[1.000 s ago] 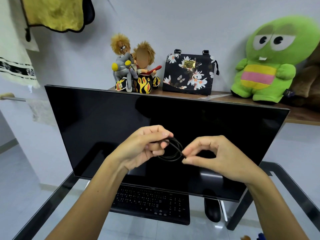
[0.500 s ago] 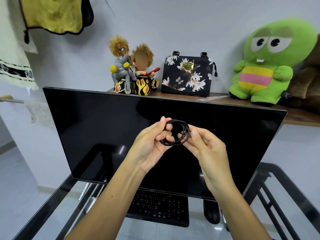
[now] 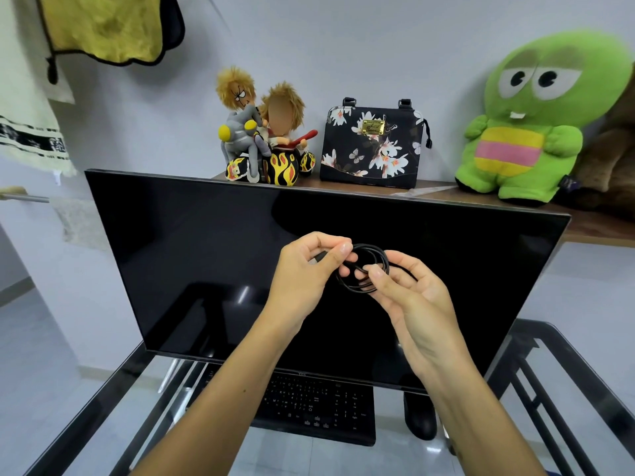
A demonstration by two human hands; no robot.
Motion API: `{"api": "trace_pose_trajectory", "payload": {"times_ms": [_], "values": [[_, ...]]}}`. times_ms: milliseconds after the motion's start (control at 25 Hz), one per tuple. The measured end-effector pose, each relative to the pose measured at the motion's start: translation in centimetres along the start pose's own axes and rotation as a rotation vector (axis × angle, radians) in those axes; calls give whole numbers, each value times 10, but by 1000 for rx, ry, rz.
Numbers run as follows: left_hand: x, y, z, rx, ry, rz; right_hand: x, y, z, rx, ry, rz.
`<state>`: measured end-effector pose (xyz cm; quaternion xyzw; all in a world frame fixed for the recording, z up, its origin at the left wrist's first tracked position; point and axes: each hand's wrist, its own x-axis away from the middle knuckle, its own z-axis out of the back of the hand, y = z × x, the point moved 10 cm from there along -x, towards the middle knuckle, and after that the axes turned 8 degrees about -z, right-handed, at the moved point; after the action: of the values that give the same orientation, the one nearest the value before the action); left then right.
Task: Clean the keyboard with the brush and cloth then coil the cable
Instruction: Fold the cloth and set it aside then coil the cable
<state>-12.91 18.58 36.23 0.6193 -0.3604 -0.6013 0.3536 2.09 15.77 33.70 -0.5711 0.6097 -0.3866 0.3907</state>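
Now, coiling step: I am holding the thin black cable (image 3: 374,249) in small loops before the wide black monitor (image 3: 206,255), the flat black keyboard (image 3: 319,407) lying nearer, below. Left hand (image 3: 307,269) is pinching the loops' left side, right hand (image 3: 414,297) the right. Next, I judge: securing the loose end without loops springing.

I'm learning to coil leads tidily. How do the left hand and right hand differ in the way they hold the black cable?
The left hand is tightly curled, pinching the black cable near its plug end; the right hand is looser, pinching the loops with thumb and fingertip. The left hand sits left of the coil, the right hand right of it, loops crossing its fingers. Both hold one coil before the dark monitor.
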Motion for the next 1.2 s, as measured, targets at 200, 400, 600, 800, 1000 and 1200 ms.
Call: {"api": "trace_pose_trajectory", "payload": {"times_ms": [200,400,600,800,1000,1200], "values": [[-6,-15,-6,33,-75,105,-1,2,-10,-145,-119,-9],[-4,-34,-13,221,-115,237,-2,1,-13,-189,-159,-22],[2,-37,-17,412,-32,317,-4,-1,-8,220,-66,99],[5,-33,-13,340,16,263,-2,-9,4,520,55,213],[17,-46,-31,11,-99,208,5,-10,52,525,232,182],[45,-81,-82,-94,-189,218,25,4,129,428,422,120]]}}
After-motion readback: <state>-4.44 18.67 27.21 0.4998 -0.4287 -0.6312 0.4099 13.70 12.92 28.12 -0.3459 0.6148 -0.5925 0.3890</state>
